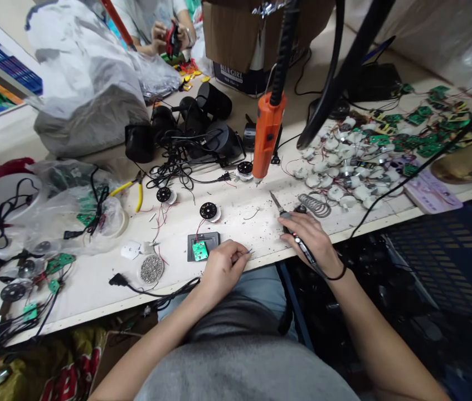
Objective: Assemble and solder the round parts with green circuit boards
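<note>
My right hand (309, 236) is wrapped around a soldering iron (278, 203), whose bare tip points up and to the left over the bench. Beside it a coiled metal spring holder (314, 205) lies on the bench. Close to the front edge, my left hand (226, 264) pinches a thin wire (249, 251) with a bluish end. Just left of that hand, a green circuit board (199, 250) rests on a small dark tray (215, 238). Red wires run from the board to a round motor with a black slotted disc (208, 210).
An orange-handled tool (268, 133) hangs over the bench. White motors (344, 167) and green boards (423, 114) crowd the right. Left are yellow pliers (139, 192), a dish of metal bits (151, 269) and a black plug (117, 279). Across the bench, a person's hands (160, 38) hold something red and black.
</note>
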A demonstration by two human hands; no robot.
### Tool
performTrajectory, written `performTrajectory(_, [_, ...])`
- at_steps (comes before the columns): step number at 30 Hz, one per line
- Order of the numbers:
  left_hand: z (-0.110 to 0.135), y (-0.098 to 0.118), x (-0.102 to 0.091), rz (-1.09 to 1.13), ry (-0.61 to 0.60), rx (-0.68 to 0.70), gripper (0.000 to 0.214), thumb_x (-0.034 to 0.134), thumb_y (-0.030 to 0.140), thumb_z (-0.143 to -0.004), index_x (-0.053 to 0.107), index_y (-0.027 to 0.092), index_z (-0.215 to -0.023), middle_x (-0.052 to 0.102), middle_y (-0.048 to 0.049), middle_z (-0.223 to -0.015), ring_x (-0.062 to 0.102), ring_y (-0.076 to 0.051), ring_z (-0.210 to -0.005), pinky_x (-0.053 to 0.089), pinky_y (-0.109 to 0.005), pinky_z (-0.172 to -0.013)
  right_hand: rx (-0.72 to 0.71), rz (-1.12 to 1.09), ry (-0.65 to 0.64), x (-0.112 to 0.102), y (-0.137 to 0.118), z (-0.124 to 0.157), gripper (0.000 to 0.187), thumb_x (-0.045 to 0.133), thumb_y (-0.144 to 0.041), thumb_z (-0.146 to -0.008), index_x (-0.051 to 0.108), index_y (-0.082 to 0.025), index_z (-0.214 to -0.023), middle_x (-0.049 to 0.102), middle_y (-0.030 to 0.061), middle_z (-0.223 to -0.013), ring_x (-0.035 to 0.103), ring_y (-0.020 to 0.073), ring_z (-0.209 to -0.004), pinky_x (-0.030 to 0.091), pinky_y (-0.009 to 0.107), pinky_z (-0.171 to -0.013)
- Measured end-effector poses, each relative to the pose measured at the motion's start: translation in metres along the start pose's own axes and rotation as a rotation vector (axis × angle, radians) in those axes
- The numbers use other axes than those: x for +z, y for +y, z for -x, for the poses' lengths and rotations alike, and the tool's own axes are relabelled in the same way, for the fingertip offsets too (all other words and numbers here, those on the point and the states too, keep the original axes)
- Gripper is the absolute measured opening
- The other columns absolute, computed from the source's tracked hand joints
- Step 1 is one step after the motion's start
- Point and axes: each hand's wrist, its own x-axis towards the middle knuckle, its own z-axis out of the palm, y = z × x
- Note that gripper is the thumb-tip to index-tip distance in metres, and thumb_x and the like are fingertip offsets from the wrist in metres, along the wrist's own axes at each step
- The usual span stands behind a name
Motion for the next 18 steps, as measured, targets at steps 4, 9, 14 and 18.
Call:
performTrajectory(4, [-0.002,0.002,0.006,0.018,0.000,-0.008,0.011,0.065,0.024,-0.085,0.068,0.018,-0.077,0.063,-0.0015,-0.069,0.052,-0.013,-0.061,0.045,-0.023,-0.062,0.004,-0.071,0.014,0.009,-0.026,-0.006,0.034,0.064,-0.024,-0.097,0.064,-0.018,-0.130,0.074,0.0114,-0.113,0.067,0.0251,-0.119,0.056,0.041,-0.099])
performTrajectory(9, [-0.009,0.010,0.010,0.013,0.001,-0.046,0.008,0.067,0.024,-0.084,0.068,0.019,-0.077,0.065,-0.0016,-0.072,0.054,-0.013,-0.064,0.046,-0.024,-0.065,0.034,-0.206,-0.001,0.004,-0.055,-0.008,0.035,0.059,-0.028,-0.099,0.062,-0.021,-0.134,0.074,0.0103,-0.111,0.069,0.0231,-0.108,0.053,0.046,-0.104])
performTrajectory(14, [-0.025,0.014,0.011,-0.004,0.004,-0.071,0.007,0.066,0.022,-0.085,0.069,0.018,-0.079,0.064,-0.0013,-0.073,0.055,-0.014,-0.065,0.047,-0.025,-0.068,0.033,-0.312,0.073,-0.031,-0.071,0.011,0.043,0.065,-0.016,-0.091,0.065,-0.024,-0.133,0.069,0.0052,-0.087,0.064,0.0187,-0.076,0.056,0.036,-0.072])
performTrajectory(18, [-0.039,0.014,0.018,-0.021,0.005,-0.056,0.007,0.068,0.018,-0.083,0.069,0.018,-0.076,0.061,-0.0006,-0.075,0.054,-0.013,-0.066,0.047,-0.025,-0.069,0.162,-0.336,0.156,-0.042,-0.078,0.033,0.046,0.060,-0.006,-0.089,0.066,-0.023,-0.131,0.070,0.0045,-0.084,0.063,0.0171,-0.068,0.054,0.031,-0.059])
